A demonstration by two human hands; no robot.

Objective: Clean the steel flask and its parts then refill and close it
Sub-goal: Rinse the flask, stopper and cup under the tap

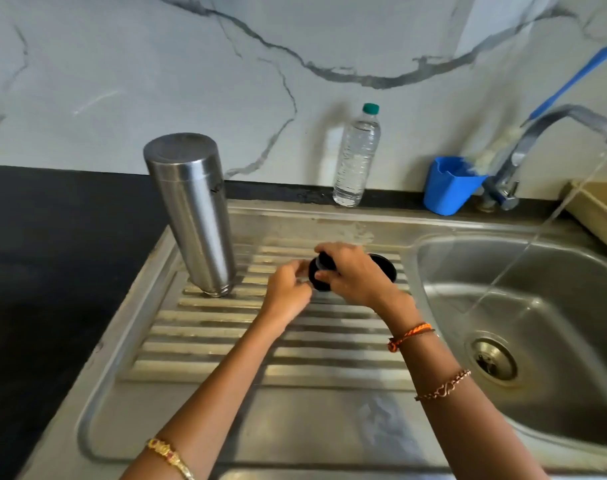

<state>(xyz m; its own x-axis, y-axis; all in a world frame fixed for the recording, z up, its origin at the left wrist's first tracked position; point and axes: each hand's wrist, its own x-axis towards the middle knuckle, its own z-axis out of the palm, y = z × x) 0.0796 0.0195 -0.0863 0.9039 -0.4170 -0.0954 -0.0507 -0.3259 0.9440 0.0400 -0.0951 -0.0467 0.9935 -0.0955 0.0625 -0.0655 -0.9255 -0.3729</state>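
The steel flask [194, 213] stands upside down on the ribbed drainboard [226, 344], at its far left. My right hand [350, 275] grips a black flask stopper [321, 271] over the middle of the drainboard. My left hand [290, 292] meets the stopper from the left, its fingertips pinching at the stopper's edge. A second black round part [387, 265] lies on the drainboard just behind my right hand, mostly hidden by it.
The tap [551, 133] at the right runs, its stream falling into the sink basin [523, 306]. A clear water bottle [355, 157] with a green cap and a blue holder [447, 188] with a brush stand by the marble wall. Black countertop lies left.
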